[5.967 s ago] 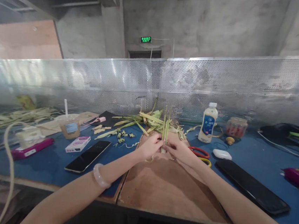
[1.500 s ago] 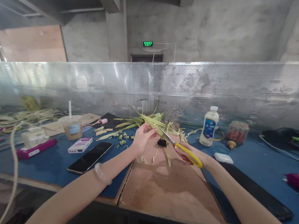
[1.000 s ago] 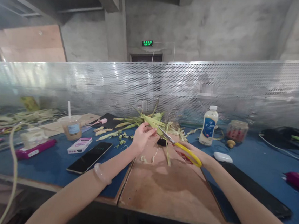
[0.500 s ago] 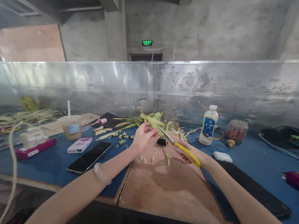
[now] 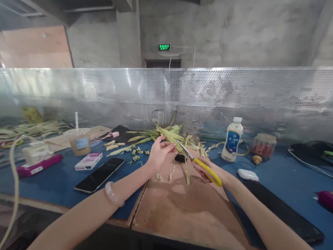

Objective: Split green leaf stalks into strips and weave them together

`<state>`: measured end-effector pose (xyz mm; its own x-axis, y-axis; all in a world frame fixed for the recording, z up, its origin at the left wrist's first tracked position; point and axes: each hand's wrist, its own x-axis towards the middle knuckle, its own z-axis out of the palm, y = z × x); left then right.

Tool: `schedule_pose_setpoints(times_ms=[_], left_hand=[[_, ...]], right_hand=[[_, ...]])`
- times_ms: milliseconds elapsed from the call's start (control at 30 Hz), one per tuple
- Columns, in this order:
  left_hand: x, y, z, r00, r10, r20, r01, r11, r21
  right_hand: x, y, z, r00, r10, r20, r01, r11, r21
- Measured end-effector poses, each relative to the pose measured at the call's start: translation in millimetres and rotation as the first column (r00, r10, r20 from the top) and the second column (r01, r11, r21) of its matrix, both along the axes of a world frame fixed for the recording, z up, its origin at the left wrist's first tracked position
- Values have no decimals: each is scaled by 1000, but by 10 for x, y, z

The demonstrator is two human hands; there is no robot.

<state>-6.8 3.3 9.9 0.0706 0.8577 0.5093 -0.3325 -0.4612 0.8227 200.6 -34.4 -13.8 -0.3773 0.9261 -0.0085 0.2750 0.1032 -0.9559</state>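
Observation:
My left hand (image 5: 158,153) is closed on a bunch of green leaf strips (image 5: 169,135), holding them up above a brown wooden board (image 5: 182,209). My right hand (image 5: 209,172) grips scissors with yellow and red handles (image 5: 206,170). Their metal blades (image 5: 184,150) point up and left into the strips, right beside my left fingers. A few strips hang down from the bunch to the board. Cut leaf scraps (image 5: 166,176) lie on the board under my hands. A pale bangle (image 5: 112,194) is on my left wrist.
A pile of leaves (image 5: 153,135) lies behind my hands before a perforated metal screen (image 5: 204,97). Left: a phone (image 5: 98,175), small box (image 5: 87,161), drink cup (image 5: 78,140). Right: a white bottle (image 5: 231,140), jar (image 5: 263,144), earbud case (image 5: 246,174), black keyboard (image 5: 282,211).
Six seconds ago both hands pressed strips flat on the board with the scissors lying beside. Now the strips are lifted and the scissors are in my right hand. Over the last second little moved.

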Motion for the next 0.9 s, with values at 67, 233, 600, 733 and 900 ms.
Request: schedule_pose_setpoints(times_ms=[67, 233, 600, 733, 900], left_hand=[[-4, 6, -7, 1000, -7, -1, 7, 1000, 2], [9, -14, -17, 998, -26, -61, 25, 1000, -17], [33, -56, 26, 995, -13, -96, 11, 1000, -24], [25, -23, 8, 993, -24, -119, 23, 1000, -10], [20, -11, 10, 992, -47, -114, 45, 999, -14]], right_hand=[[4, 6, -14, 1000, 1, -3, -1, 1000, 17], [5, 45, -58, 1000, 10, -8, -10, 999, 42], [-42, 17, 3, 999, -44, 25, 41, 992, 122], [-77, 15, 31, 994, -97, -45, 102, 987, 127], [-77, -6, 41, 992, -120, -49, 127, 978, 168]])
